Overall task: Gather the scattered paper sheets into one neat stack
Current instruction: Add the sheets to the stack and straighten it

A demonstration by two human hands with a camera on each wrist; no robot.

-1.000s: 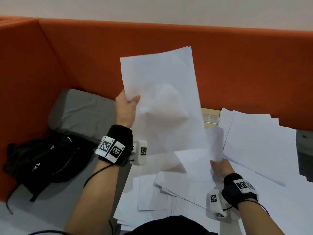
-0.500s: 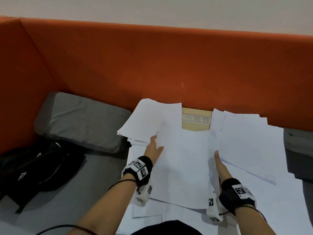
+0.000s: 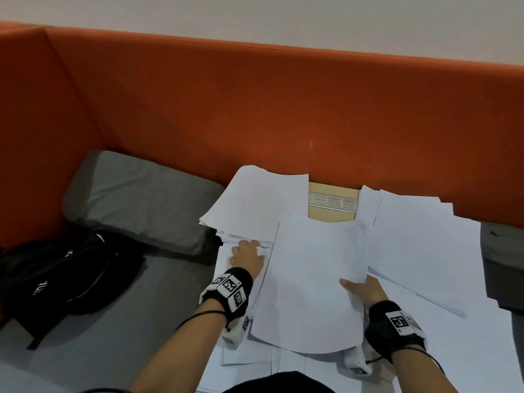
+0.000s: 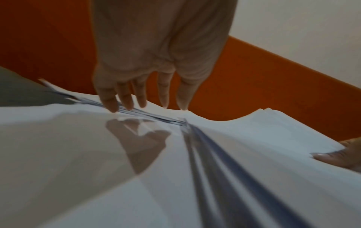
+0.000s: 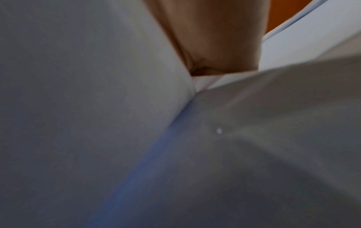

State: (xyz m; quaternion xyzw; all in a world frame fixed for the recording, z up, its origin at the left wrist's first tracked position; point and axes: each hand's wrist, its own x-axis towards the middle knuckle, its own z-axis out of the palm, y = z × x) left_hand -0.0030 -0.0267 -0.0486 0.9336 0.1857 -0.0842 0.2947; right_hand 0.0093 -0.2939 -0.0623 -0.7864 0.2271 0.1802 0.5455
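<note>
I see my left hand lying with fingers straight and spread, their tips touching the near edge of a thick pile of paper at the far left of the desk, against the orange partition. My right hand pinches the right edge of a loose sheet in the middle of the desk, thumb on top and fingers hidden beneath; the right wrist view is mostly blurred paper. More sheets lie fanned over the right side, overlapping each other, and others cover the near edge. A grey cushion sits left of the pile, with a black bag beside it.
</note>
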